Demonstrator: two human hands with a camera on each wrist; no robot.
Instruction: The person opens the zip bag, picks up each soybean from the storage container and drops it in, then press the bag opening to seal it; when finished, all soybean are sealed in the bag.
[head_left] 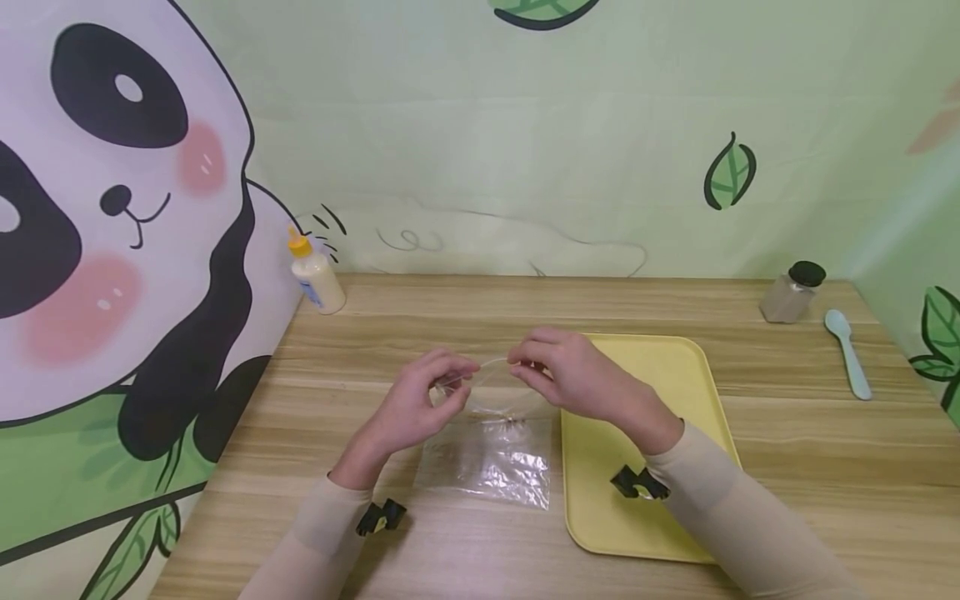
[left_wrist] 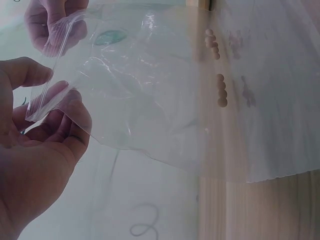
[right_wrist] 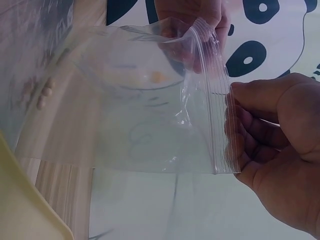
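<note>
A clear zip-top plastic bag (head_left: 487, 462) hangs between both hands, its zip edge uppermost. My left hand (head_left: 416, 404) pinches one side of the mouth between thumb and fingers. At the other side, my right hand (head_left: 581, 375) pinches the zip strip (right_wrist: 220, 120), which is seen close in the right wrist view. Between the hands the mouth bows apart. Several small round beige balls (left_wrist: 222, 91) show in short rows near the bag's lower end in the left wrist view; they appear to be inside, seen through the film.
A yellow tray (head_left: 637, 525) lies under my right forearm. At the back left stands a glue-type bottle (head_left: 318, 287) with an orange cap. A black-lidded jar (head_left: 787, 300) and a pale blue spoon (head_left: 849, 354) are at the right, on the wooden table (head_left: 810, 467).
</note>
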